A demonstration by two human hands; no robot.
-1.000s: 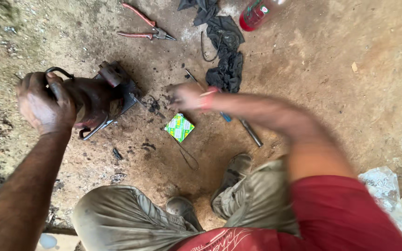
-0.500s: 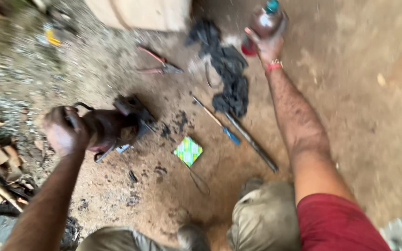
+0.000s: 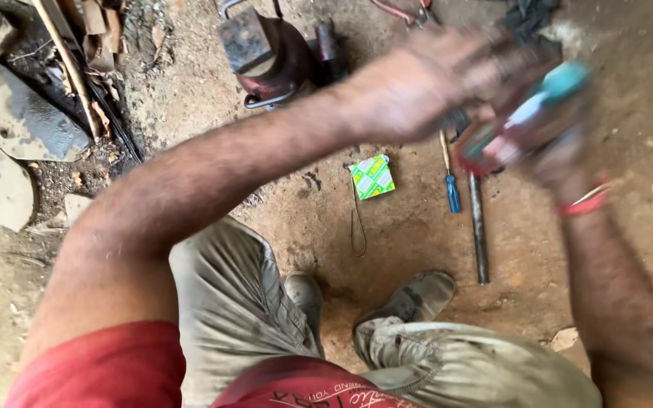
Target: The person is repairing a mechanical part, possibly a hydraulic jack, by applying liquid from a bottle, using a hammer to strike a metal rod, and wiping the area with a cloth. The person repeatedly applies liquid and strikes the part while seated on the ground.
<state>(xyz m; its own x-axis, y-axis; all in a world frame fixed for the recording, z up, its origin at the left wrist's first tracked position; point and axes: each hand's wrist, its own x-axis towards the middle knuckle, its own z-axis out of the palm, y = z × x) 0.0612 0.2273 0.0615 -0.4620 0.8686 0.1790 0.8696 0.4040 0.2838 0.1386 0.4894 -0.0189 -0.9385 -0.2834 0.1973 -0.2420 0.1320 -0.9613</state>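
A dark engine part (image 3: 270, 49) is set on the dirt floor (image 3: 629, 98) near its far edge. A blurred red bottle (image 3: 519, 132) with a teal cap is gripped in the right hand (image 3: 561, 155), above the floor's far right. The left hand (image 3: 447, 79) is closed over the bottle's upper part. A steel rod (image 3: 478, 227), a blue screwdriver (image 3: 451, 181) and a green packet (image 3: 372, 177) are laid below the hands.

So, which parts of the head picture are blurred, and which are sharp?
Head view: motion blur smears both hands, left and right, and the red bottle with teal cap; the blue-handled screwdriver and green square packet on the dirt floor are sharp; light is soft, without glare.
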